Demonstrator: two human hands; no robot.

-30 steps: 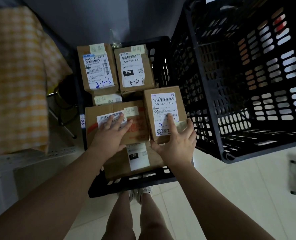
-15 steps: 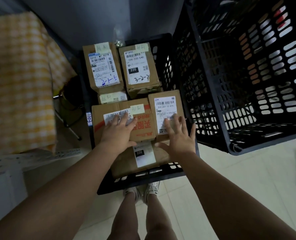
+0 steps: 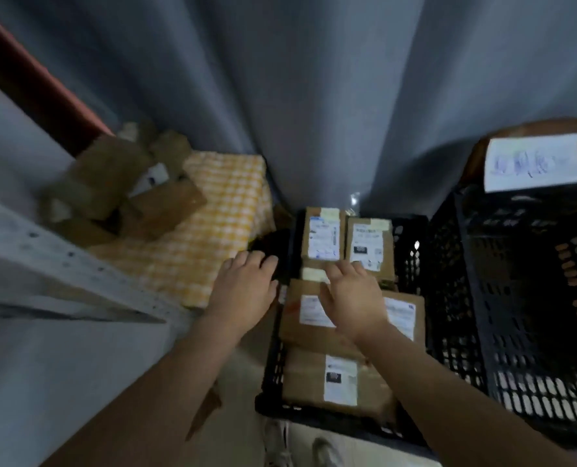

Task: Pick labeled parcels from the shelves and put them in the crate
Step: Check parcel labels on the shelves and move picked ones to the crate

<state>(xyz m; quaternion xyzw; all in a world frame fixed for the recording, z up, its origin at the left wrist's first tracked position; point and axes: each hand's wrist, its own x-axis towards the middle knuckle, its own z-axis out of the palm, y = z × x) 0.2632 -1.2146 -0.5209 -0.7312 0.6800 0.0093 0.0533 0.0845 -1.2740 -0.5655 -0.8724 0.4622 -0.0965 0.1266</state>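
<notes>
The left hand (image 3: 246, 291) hangs at the left edge of the black crate (image 3: 272, 372), its grip wide and holding nothing. The right hand (image 3: 351, 294) is over the labeled parcels (image 3: 307, 382) that lie inside the crate. Its grip is also wide, but I cannot tell if it touches them.

Dim light is falling throughout. A grey curtain (image 3: 314, 96) is hanging in folds across the upper frame. A yellow-checked cloth (image 3: 219, 224) is covering a surface at centre left. A pale perforated shelf beam (image 3: 61, 264) is crossing the left side, beneath a reddish-brown band (image 3: 27, 79).
</notes>
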